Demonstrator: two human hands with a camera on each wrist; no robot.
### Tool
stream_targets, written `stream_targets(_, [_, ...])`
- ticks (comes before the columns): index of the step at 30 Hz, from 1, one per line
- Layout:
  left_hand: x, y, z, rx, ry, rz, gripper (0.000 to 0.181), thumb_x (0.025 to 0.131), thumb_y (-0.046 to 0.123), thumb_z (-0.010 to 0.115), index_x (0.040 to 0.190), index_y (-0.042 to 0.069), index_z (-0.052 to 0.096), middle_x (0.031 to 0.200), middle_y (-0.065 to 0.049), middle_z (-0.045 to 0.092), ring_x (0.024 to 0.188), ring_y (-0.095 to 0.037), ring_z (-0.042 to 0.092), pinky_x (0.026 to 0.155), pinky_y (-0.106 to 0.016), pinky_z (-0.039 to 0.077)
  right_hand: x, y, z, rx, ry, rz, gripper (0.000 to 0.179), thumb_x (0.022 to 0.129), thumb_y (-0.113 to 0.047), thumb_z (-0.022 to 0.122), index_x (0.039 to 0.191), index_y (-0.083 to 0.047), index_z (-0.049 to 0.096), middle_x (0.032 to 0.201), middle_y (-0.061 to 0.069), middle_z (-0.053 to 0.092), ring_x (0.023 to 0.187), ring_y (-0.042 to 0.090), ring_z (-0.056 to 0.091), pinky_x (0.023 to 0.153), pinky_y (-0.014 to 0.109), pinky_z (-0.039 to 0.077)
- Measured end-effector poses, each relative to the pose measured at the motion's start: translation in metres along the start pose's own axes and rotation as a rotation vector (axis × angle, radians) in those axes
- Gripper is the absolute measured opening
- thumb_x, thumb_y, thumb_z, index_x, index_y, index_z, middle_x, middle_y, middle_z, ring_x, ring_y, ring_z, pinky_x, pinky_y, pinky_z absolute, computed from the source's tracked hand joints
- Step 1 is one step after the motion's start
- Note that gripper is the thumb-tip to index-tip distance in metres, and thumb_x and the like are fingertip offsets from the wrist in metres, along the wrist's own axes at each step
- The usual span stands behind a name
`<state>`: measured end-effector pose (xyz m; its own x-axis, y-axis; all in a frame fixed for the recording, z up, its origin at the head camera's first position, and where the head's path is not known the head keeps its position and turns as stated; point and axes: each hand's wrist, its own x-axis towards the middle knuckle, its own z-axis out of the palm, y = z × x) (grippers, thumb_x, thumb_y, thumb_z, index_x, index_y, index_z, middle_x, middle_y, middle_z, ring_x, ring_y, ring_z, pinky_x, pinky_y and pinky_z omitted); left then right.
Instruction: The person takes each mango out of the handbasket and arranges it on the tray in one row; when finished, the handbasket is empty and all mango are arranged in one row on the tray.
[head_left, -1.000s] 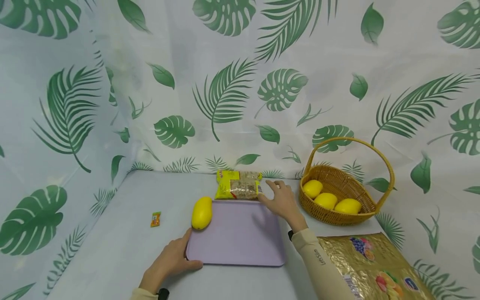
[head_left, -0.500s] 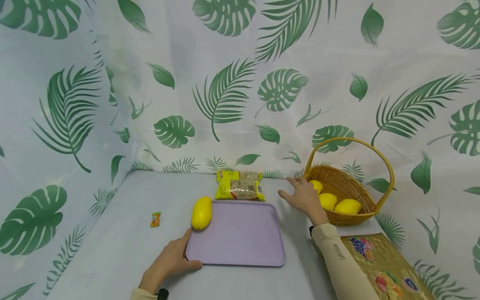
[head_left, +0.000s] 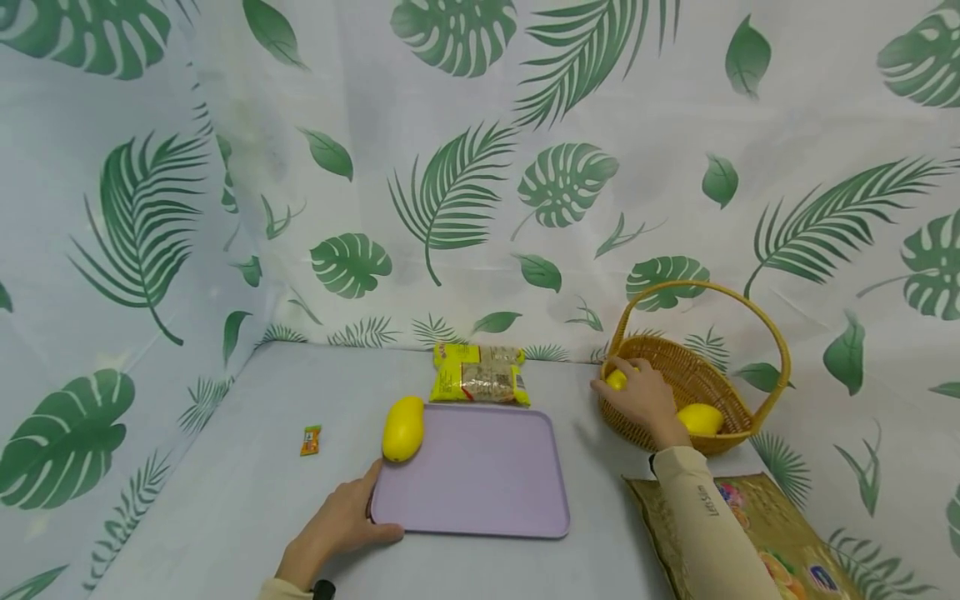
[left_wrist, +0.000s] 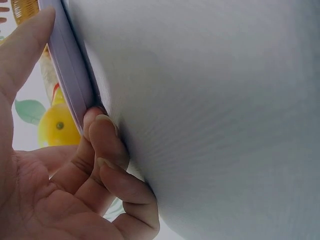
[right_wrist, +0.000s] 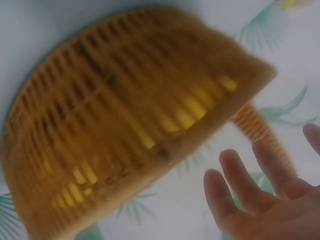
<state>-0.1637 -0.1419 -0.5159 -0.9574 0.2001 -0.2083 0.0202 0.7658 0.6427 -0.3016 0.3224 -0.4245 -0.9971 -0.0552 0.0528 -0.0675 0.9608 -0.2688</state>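
Note:
At the near left corner of a lilac tray (head_left: 480,475), my left hand (head_left: 337,521) holds the rim. In the left wrist view its thumb lies along the tray's edge (left_wrist: 70,65), and the other fingers curl at the corner. A yellow mango (head_left: 403,429) lies on the tray's left edge. My right hand (head_left: 647,398) reaches over the left side of a wicker basket (head_left: 697,375), above the lemons. One lemon (head_left: 699,419) shows right of the hand; another lemon (head_left: 617,379) peeks out by the fingertips. In the right wrist view, the fingers (right_wrist: 260,175) are spread, beyond the basket's rim.
Behind the tray lies a yellow packet (head_left: 480,373) with a clear window. A small orange-and-green wrapped candy (head_left: 311,440) is on the left. A gold foil bag (head_left: 780,533) with fruit pictures lies at the front right, partly under the right sleeve. Leaf-printed cloth (head_left: 465,183) forms the walls.
My right hand has moved right, from the tray's far right corner to over the basket, covering some lemons. The left hand and tray stay put.

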Motion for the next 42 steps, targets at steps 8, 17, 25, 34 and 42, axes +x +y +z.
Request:
stream_targets(8, [0.0,0.0,-0.001,0.007,0.012,0.015,0.115,0.067,0.045,0.091,0.156,0.002,0.031,0.14,-0.025,0.059,0.124,-0.035,0.06,0.108,-0.058,0.044,0.0,0.021,-0.008,0.023,-0.066,0.036,0.084,0.096,-0.065,0.049,0.155,-0.008,0.035,0.153,0.039,0.029,0.133,0.063,0.034,0.1,0.078,0.035])
stream_targets(17, [0.0,0.0,0.0,-0.005,-0.007,0.004,0.116,0.068,0.047,0.09,0.156,0.001,0.03,0.143,-0.024,0.057,0.123,-0.031,0.06,0.109,-0.057,0.044,0.0,0.04,-0.001,0.05,-0.091,0.015,0.08,0.098,-0.059,0.05,0.153,-0.003,0.037,0.149,0.042,0.032,0.131,0.059,0.038,0.097,0.069,0.042])
stream_targets(25, [0.001,-0.001,0.001,-0.003,-0.006,-0.005,0.117,0.068,0.048,0.09,0.156,0.002,0.03,0.145,-0.025,0.055,0.127,-0.033,0.059,0.11,-0.058,0.043,0.004,0.055,-0.001,0.07,-0.135,0.039,0.08,0.098,-0.057,0.051,0.154,-0.002,0.036,0.152,0.043,0.027,0.136,0.062,0.029,0.106,0.076,0.033])
stream_targets(34, [-0.001,0.0,0.001,-0.004,-0.004,-0.015,0.116,0.068,0.048,0.09,0.156,0.001,0.03,0.145,-0.025,0.055,0.127,-0.034,0.058,0.11,-0.058,0.043,0.002,0.073,0.0,0.069,-0.168,0.063,0.084,0.097,-0.061,0.051,0.154,-0.002,0.035,0.155,0.042,0.024,0.14,0.063,0.022,0.107,0.078,0.029])
stream_targets(42, [-0.001,-0.001,0.001,-0.009,-0.007,-0.019,0.116,0.068,0.049,0.089,0.156,0.002,0.03,0.145,-0.024,0.055,0.126,-0.032,0.059,0.11,-0.058,0.043,-0.003,0.08,-0.003,0.044,-0.214,0.096,0.082,0.097,-0.063,0.048,0.153,-0.004,0.036,0.153,0.042,0.029,0.138,0.065,0.022,0.103,0.081,0.029])
